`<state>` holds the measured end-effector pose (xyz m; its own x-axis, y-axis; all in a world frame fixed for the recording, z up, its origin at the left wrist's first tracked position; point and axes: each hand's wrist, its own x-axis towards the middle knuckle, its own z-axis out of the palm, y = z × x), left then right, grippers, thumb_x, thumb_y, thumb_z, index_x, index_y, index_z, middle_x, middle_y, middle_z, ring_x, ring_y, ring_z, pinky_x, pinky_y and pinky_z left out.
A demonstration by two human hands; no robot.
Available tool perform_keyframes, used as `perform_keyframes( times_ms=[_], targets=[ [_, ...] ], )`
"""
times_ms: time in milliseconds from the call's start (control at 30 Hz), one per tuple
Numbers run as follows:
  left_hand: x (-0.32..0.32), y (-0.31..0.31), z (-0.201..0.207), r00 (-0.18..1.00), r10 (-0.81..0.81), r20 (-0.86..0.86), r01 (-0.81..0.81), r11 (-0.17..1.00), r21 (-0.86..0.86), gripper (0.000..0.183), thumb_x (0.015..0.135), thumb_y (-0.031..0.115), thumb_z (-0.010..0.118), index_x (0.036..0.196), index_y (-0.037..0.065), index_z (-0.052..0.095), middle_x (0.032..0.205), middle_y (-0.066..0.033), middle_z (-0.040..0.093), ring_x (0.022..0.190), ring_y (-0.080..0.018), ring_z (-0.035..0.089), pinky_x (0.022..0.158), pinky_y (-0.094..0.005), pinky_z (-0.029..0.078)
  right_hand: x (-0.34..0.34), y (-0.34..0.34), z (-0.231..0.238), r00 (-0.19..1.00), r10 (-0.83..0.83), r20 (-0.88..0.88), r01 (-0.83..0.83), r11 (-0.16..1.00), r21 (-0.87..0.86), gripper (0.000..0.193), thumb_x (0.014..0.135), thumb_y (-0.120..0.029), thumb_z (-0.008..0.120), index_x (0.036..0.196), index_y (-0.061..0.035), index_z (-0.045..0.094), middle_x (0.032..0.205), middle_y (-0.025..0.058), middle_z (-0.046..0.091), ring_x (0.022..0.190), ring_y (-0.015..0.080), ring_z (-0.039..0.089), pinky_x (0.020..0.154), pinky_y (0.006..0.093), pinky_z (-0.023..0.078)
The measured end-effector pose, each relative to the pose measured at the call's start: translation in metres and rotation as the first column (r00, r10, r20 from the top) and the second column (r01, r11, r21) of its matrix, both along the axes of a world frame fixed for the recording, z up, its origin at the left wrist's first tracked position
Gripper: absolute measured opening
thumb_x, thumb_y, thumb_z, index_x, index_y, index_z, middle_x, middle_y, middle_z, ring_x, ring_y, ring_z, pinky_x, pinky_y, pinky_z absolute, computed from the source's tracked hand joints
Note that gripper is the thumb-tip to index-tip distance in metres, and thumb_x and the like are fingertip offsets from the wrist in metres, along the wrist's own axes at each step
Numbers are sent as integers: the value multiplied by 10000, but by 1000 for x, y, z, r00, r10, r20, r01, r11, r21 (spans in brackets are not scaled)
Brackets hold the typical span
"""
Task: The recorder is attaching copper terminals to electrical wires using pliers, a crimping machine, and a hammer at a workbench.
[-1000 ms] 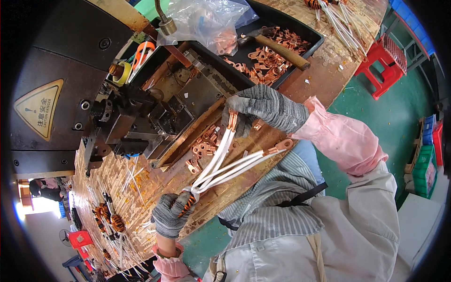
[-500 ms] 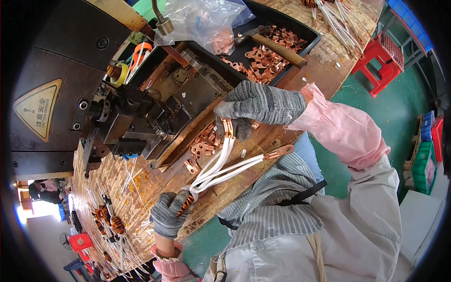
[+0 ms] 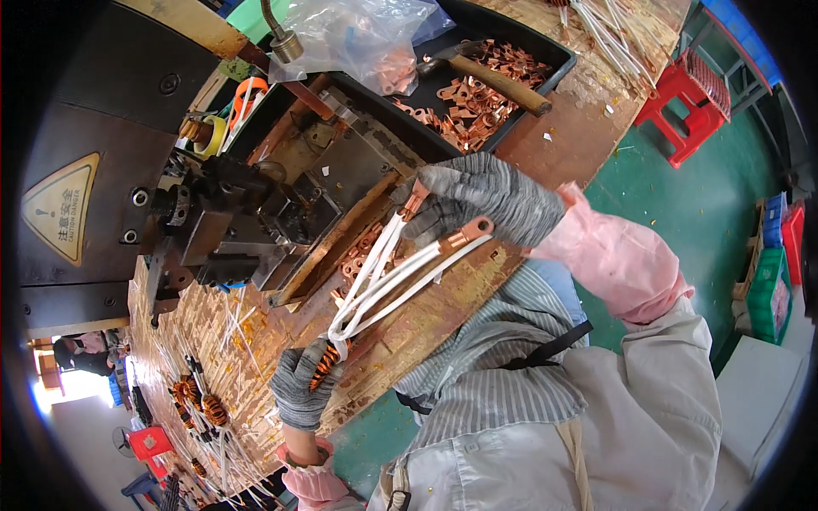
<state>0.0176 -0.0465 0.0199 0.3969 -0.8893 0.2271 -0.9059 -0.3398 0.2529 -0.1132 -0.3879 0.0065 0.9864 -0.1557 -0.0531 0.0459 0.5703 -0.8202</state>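
Observation:
In a grey knit glove, my left hand (image 3: 300, 387) is closed around a coil (image 3: 324, 366) of orange and dark wire, partly hidden by the fingers. White sleeved leads (image 3: 371, 294) run from it up toward my right hand (image 3: 490, 198), also gloved. Its thumb and fingers pinch a copper lug (image 3: 415, 203) on the end of some leads. A second copper lug (image 3: 475, 228), on another lead, lies just below that hand's palm. Loose copper lugs (image 3: 358, 260) are on the wooden bench (image 3: 383, 345) behind the leads.
A dark metal press (image 3: 281, 213) with a yellow warning triangle (image 3: 61, 209) fills the left. Beyond it, a black tray (image 3: 558, 64) holds copper lugs, a plastic bag (image 3: 349, 38) and a wooden-handled hammer (image 3: 503, 83). More coils (image 3: 200, 400) lie left. A red stool (image 3: 682, 111) stands right.
My right hand has turned and tilted the pinched lug upward. The lead with the second lug has swung up and left, close under that hand. My left hand has barely moved.

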Motion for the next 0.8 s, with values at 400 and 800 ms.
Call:
perform_keyframes(
  times_ms=[400,800],
  targets=[
    [3,3,-5,1000,1,-3,-1,1000,16,485,594,223,804,1009,80,599,855,-113,610,694,-258,588,599,-328,478,-41,32,-22,979,-145,143,107,965,241,608,861,-421,536,1208,70,448,1088,191,572,943,273,611,750,348,530],
    [-1,-3,-1,1000,5,2,-5,1000,-5,471,586,166,797,1021,131,620,732,-83,562,625,-238,566,536,-322,463,-19,39,-13,944,-296,147,318,935,-156,562,923,-476,369,863,39,587,830,172,635,622,211,635,563,297,541]
  ],
)
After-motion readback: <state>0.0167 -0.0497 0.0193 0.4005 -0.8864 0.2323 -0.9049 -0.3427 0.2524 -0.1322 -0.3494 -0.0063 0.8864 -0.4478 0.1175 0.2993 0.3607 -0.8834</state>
